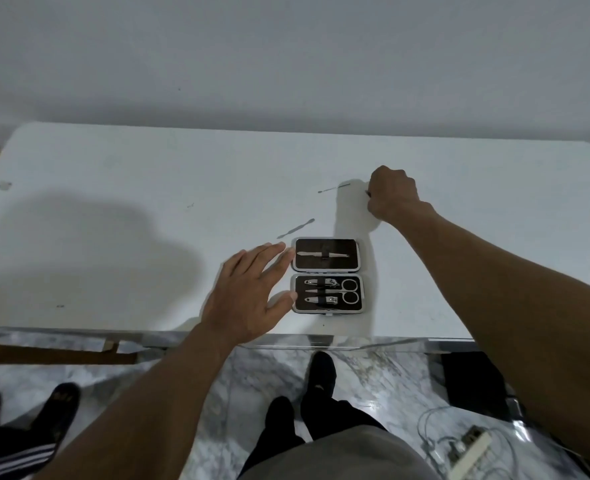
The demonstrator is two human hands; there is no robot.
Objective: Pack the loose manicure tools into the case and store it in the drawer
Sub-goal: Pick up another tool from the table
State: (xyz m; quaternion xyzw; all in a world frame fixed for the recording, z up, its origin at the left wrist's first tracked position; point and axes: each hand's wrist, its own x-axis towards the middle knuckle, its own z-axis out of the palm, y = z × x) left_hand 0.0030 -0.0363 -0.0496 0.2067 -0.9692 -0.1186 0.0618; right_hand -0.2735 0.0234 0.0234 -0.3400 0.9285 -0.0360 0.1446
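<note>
White table (113, 168): open case (342, 244) beside flat, spread left hand (248, 292); loose spatula (296, 227), probe (334, 188) beyond; right hand (394, 197) curled, contents unclear.

1. White rectangular table (113, 161) with rounded far corners, right in front of you; its top bears a few small grey marks.
2. Open manicure case (353, 247), silver-rimmed with dark lining. Both halves lie flat near your front edge, right of centre.
3. Flat silver cuticle pusher (295, 228), loose and slanted, just beyond the case's far left corner and not touching it.
4. Thin silver pick (333, 188), loose and slanted, farther back and well apart from the case.
5. Dark tool tip (367, 192), just right of the pick, sticking out of your curled right hand (394, 195) on the tabletop. The rest of it is hidden.
</note>
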